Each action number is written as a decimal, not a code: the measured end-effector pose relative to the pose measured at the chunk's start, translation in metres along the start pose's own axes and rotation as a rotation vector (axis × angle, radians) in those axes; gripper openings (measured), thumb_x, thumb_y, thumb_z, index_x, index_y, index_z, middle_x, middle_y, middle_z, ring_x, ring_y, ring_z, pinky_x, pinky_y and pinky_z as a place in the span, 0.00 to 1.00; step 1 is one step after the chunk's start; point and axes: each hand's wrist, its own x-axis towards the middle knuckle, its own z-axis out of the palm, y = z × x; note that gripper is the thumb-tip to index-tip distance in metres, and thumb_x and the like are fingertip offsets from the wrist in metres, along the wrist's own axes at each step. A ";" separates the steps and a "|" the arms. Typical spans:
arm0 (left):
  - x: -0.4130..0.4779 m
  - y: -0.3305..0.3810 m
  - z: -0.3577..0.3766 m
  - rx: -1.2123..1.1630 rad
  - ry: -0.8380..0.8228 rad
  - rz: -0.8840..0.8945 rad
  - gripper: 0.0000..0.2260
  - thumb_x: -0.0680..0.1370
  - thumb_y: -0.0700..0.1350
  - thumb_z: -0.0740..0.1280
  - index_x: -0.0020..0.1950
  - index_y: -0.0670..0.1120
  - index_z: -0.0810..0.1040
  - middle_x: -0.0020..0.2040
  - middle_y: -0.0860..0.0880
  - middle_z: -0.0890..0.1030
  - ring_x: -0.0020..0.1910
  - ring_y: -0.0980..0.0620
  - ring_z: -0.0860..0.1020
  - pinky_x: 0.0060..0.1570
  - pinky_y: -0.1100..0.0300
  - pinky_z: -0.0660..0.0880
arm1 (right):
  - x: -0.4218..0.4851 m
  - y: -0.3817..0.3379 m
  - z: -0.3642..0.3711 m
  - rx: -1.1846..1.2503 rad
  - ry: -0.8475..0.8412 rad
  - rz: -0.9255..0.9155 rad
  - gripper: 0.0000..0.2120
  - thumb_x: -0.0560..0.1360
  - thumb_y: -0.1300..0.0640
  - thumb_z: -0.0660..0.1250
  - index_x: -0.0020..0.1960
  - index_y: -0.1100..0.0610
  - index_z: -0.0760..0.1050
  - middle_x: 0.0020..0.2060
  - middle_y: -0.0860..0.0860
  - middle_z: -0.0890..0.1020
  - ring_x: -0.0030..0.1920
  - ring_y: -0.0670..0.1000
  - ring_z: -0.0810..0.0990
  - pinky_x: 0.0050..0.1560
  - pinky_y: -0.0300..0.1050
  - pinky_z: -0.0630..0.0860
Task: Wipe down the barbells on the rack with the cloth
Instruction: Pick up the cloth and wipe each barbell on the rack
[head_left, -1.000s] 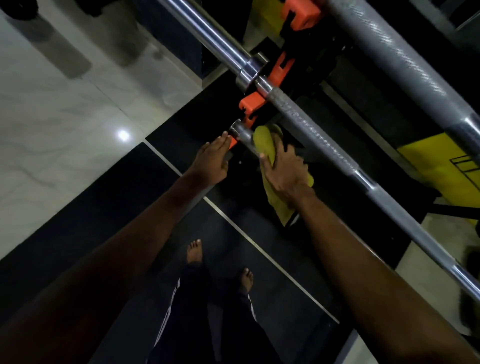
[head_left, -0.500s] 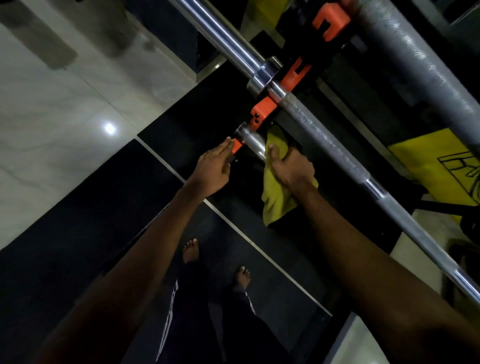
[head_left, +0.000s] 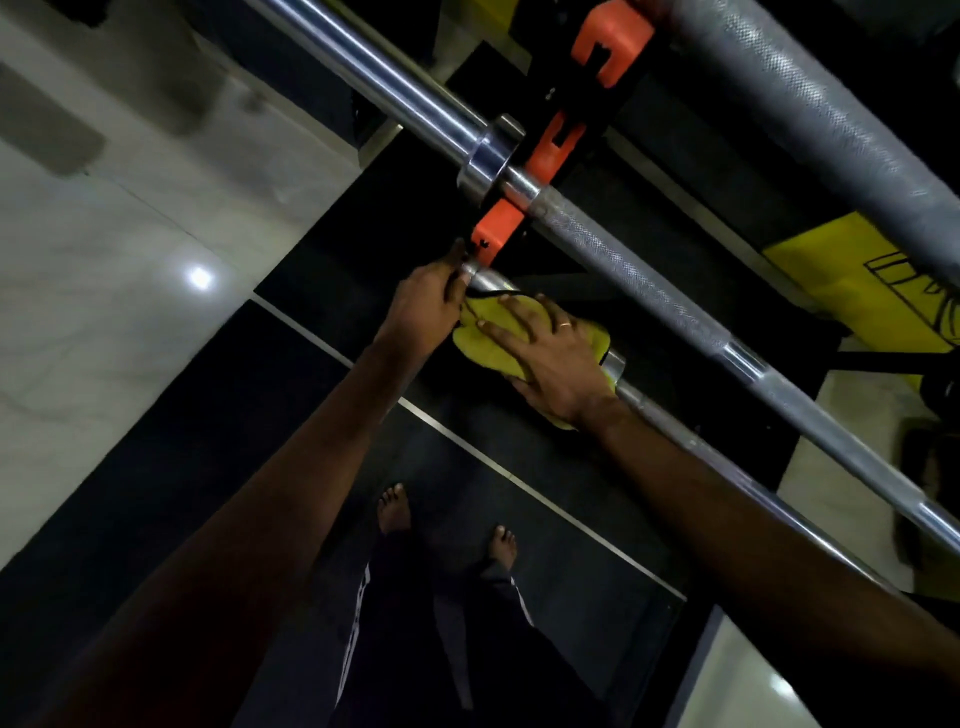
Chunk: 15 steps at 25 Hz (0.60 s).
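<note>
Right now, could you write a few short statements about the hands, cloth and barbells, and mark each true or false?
1. The right hand presses the yellow cloth onto the lowest steel barbell. True.
2. The left hand hangs free. False: it grips that barbell's end beside the orange rack hook.
3. The person's bare feet stand on the black floor mat. True.
4. The cloth lies on the mat. False: it is draped over the bar.

The cloth (head_left: 470, 343) hides the lowest barbell (head_left: 493, 282) sleeve; the top barbell (head_left: 810, 104) runs off-frame.
</note>
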 end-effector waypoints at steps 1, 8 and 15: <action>0.005 0.001 0.000 0.041 -0.020 -0.007 0.19 0.80 0.46 0.60 0.71 0.44 0.72 0.55 0.36 0.81 0.55 0.37 0.79 0.55 0.47 0.75 | -0.003 0.000 0.001 0.102 0.042 0.120 0.38 0.73 0.42 0.68 0.78 0.39 0.54 0.77 0.53 0.60 0.70 0.66 0.67 0.61 0.65 0.72; 0.025 -0.008 -0.028 0.046 -0.234 -0.039 0.19 0.79 0.46 0.63 0.69 0.56 0.73 0.53 0.38 0.82 0.54 0.40 0.80 0.53 0.51 0.77 | 0.017 -0.020 -0.033 0.549 0.080 0.942 0.31 0.76 0.34 0.63 0.67 0.57 0.73 0.58 0.64 0.79 0.59 0.66 0.78 0.61 0.57 0.72; 0.032 -0.015 -0.033 0.269 -0.249 0.033 0.19 0.78 0.49 0.62 0.69 0.55 0.73 0.55 0.37 0.81 0.56 0.35 0.77 0.53 0.48 0.74 | 0.073 0.024 -0.055 0.964 -0.183 0.714 0.08 0.75 0.37 0.61 0.45 0.26 0.78 0.56 0.46 0.82 0.59 0.51 0.79 0.67 0.51 0.72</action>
